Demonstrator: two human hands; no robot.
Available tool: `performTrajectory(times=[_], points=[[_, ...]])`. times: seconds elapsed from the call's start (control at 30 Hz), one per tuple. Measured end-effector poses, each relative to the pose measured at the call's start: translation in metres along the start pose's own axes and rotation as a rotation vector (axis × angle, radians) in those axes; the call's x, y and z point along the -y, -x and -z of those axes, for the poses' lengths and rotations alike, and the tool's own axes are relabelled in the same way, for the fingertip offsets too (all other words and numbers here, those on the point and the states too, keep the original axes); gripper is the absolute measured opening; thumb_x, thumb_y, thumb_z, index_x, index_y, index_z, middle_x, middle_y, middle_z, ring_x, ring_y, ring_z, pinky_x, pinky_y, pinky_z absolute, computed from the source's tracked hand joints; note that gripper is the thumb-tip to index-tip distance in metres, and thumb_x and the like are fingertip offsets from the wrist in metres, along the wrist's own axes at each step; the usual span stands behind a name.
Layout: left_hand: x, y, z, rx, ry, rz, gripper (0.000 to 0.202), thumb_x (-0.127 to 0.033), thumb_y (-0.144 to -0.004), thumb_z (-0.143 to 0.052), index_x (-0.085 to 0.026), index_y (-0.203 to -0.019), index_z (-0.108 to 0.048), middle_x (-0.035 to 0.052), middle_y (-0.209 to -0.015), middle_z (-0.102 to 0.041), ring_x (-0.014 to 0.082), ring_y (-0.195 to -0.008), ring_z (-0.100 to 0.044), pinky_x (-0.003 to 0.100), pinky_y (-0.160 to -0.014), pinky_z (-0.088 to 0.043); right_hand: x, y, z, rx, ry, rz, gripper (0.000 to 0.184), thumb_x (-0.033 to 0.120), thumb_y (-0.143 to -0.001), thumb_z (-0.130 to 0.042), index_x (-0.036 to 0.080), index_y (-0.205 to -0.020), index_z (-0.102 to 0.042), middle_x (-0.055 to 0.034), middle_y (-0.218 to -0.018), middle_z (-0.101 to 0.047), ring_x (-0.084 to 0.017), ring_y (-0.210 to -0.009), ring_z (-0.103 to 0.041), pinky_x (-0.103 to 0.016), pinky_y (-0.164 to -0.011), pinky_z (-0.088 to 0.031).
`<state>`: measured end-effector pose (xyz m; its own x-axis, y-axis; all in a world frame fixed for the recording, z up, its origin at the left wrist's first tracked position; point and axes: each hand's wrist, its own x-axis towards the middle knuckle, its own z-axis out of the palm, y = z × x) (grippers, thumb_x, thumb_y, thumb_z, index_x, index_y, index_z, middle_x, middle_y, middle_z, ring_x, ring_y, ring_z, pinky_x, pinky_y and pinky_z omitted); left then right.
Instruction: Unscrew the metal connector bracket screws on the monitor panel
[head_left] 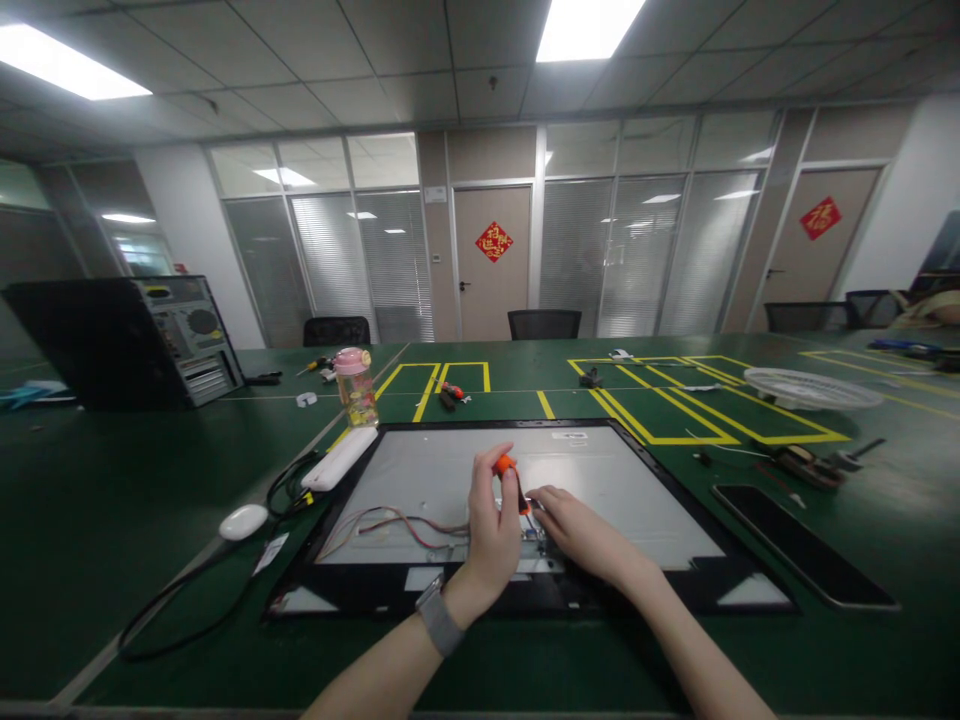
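Note:
An orange and black screwdriver [514, 484] stands tilted in my left hand [491, 520], its fingers closed round the handle. The tip points down at a small circuit board [531, 536] near the lower middle of a large display panel [420, 470], which lies flat with its grey back up and a black frame round it. Close by on the right, my right hand [574, 525] rests with bent fingers beside the board; its fingertips touch near the screwdriver's shaft, and what they hold, if anything, is hidden. Thin coloured wires [405, 520] run left from the board.
A pink-lidded bottle [355, 390], a white power strip [341, 460], a white mouse [243, 521] and black cable [180, 640] lie left. A black computer case [82, 345] stands beyond. On the right are a phone [802, 545], a tape-like tool [810, 465] and a white round grille [812, 388].

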<state>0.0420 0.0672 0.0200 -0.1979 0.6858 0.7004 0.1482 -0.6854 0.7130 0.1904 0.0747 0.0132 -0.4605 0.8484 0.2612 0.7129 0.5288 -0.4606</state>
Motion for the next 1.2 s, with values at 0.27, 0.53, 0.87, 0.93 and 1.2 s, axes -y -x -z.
performTrajectory(times=[0.27,0.53,0.87,0.93,1.2], points=[[-0.0036,-0.0003,0.0031,0.032,-0.041,-0.096,0.019,-0.032,-0.092,-0.052,-0.022,-0.103,-0.064,0.0056,-0.097,-0.057,0.0193,-0.087,-0.058,0.033,-0.081,-0.048,-0.0011,-0.0005,-0.0008,0.009,-0.006,0.005,0.029,0.02,-0.096,-0.04,0.017,-0.117,-0.06,-0.0133,-0.113,-0.065,-0.025,-0.106,-0.058,-0.034,-0.091,-0.042],[-0.0065,-0.0006,0.0039,0.062,-0.007,-0.08,0.029,-0.028,-0.099,-0.035,-0.021,-0.115,-0.058,0.0061,-0.098,-0.058,0.0185,-0.089,-0.057,0.031,-0.079,-0.047,-0.0029,-0.0021,-0.0027,0.019,0.004,-0.016,0.03,0.017,-0.095,-0.041,0.016,-0.118,-0.059,-0.013,-0.114,-0.064,-0.024,-0.107,-0.057,-0.033,-0.093,-0.041],[-0.0078,-0.0011,0.0055,0.093,0.026,-0.054,0.032,-0.03,-0.1,-0.033,-0.02,-0.116,-0.058,0.0076,-0.101,-0.06,0.0193,-0.093,-0.058,0.032,-0.081,-0.047,-0.0019,-0.0013,-0.0019,0.012,0.005,-0.012,0.029,0.018,-0.095,-0.04,0.017,-0.116,-0.06,-0.0129,-0.113,-0.064,-0.024,-0.106,-0.058,-0.033,-0.091,-0.041],[-0.0073,-0.0018,0.0055,0.09,0.002,-0.086,0.027,-0.031,-0.098,-0.04,-0.021,-0.111,-0.062,0.0065,-0.1,-0.059,0.0198,-0.093,-0.058,0.032,-0.082,-0.047,-0.0017,-0.0011,-0.0016,0.011,0.006,-0.005,0.028,0.018,-0.096,-0.04,0.016,-0.114,-0.061,-0.013,-0.111,-0.065,-0.024,-0.105,-0.058,-0.033,-0.09,-0.042],[-0.0079,-0.0088,0.0048,0.153,0.02,-0.042,0.031,-0.027,-0.098,-0.038,-0.022,-0.122,-0.058,0.0061,-0.098,-0.061,0.0182,-0.089,-0.06,0.033,-0.082,-0.049,-0.0024,-0.0011,-0.003,-0.002,-0.001,0.007,0.024,0.02,-0.096,-0.039,0.017,-0.104,-0.061,-0.0113,-0.104,-0.065,-0.023,-0.098,-0.059,-0.032,-0.087,-0.043]])
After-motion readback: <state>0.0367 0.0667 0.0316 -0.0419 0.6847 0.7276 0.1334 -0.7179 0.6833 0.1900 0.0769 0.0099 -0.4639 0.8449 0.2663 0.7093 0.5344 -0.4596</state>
